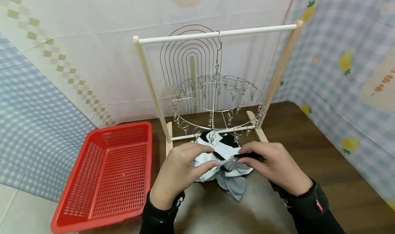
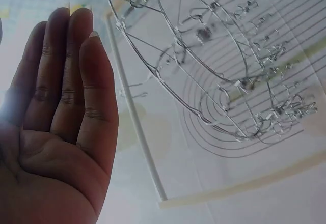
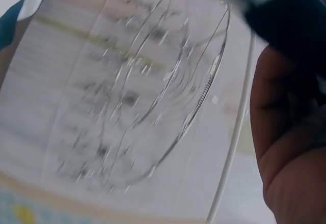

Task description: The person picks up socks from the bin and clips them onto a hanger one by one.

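A heap of small white, black and grey cloth pieces (image 1: pixel 210 158) lies on the table under the hanger. My right hand (image 1: pixel 274 162) pinches the black edge of a grey and black cloth piece (image 1: pixel 229 165) between thumb and fingers; its kind cannot be told. In the right wrist view its dark part (image 3: pixel 290 25) hangs over the fingers. My left hand (image 1: pixel 182 169) is beside the heap, thumb and index finger apart, the thumb tip right at the grey cloth. The left wrist view shows that hand (image 2: pixel 66 112) with straight fingers and a bare palm.
A round metal clip hanger (image 1: pixel 213 127) with many small clips hangs from the white bar (image 1: pixel 247 32) of a wooden-post rack, just above the hands. To the left stands a red plastic basket (image 1: pixel 148 158). Patterned cloth walls (image 1: pixel 333 66) enclose the brown table (image 1: pixel 308 145).
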